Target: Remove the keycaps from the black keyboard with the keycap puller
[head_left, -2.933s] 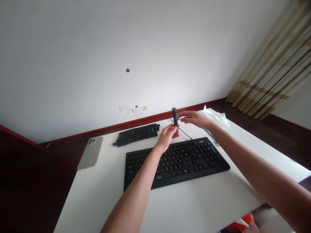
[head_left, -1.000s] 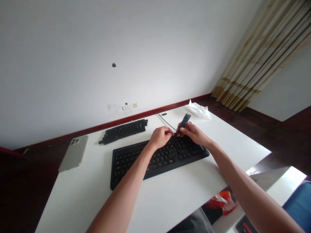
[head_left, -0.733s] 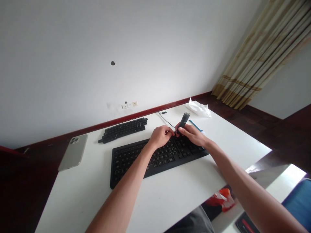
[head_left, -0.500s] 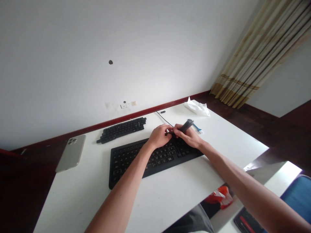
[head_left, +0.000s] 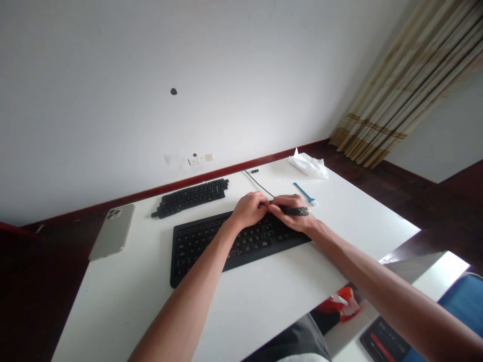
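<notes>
A white wall (head_left: pixel 226 75) fills the upper view, with a dark red skirting board (head_left: pixel 241 171) along its foot, a striped beige curtain (head_left: pixel 381 95) to the right and a dark wooden floor (head_left: pixel 37 301) below. On the white worktop (head_left: pixel 124 311) lies a black full-size keyboard (head_left: pixel 188 251), with a separate black block of keys (head_left: pixel 190 197) beyond it and a pale smartphone (head_left: pixel 112 232) face down at the left.

The left hand (head_left: pixel 247 210) and right hand (head_left: pixel 290 212) meet above the keyboard's far edge, around a slim black stick (head_left: pixel 300 211) lying roughly level. The right fingers (head_left: pixel 281 205) are closed around it, and the left fingers (head_left: pixel 262 202) pinch its near end. The fingers hide most of it, so its exact kind is hard to make out, and whether it touches the keys cannot be told.

A thin black cable (head_left: pixel 258 183) runs from the hands toward a small black piece (head_left: pixel 254 171). Just beyond the right hand lie a blue stick (head_left: pixel 304 193) and crumpled white plastic (head_left: pixel 308 167). Below the worktop's edge show an orange bag (head_left: pixel 339 306) and a blue seat (head_left: pixel 462 301). No lettering is legible at this size.
</notes>
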Demonstrator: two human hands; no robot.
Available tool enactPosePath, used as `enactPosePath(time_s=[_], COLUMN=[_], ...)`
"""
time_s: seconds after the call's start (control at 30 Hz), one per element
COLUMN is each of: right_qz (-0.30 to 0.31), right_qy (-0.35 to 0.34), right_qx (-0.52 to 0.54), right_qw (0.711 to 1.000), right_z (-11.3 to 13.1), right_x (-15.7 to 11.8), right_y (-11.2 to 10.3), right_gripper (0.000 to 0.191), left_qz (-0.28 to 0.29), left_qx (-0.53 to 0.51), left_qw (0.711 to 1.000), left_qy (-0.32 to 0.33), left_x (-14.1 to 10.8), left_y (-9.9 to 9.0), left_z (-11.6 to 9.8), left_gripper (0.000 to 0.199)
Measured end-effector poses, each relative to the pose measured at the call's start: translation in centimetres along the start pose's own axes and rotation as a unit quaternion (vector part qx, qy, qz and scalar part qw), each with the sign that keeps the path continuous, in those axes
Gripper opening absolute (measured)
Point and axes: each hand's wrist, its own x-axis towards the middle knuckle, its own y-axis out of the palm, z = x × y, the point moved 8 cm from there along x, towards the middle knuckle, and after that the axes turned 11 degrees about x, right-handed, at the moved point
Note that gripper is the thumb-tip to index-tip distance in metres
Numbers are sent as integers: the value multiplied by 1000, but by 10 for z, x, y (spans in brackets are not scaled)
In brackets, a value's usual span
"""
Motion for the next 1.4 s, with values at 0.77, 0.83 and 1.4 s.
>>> enactPosePath(time_s=[0.77, 0.83, 1.4], right_qz=[-72, -96, -305], right_qy=[-8, 29, 103], right_qx=[65, 128, 245], right_qw=[995, 987, 915], right_z=[5, 0, -35], right_x=[0, 0, -22], right_y=[-4, 2, 11], right_gripper=[37, 40, 53], left_qz=[52, 56, 84], left_qx=[138, 133, 158], left_qw=[987, 987, 982], left_qy=[64, 70, 64], left_x=[-6, -6, -9], left_y=[24, 26, 27], left_z=[-23, -23, -23], left_gripper=[35, 32, 44])
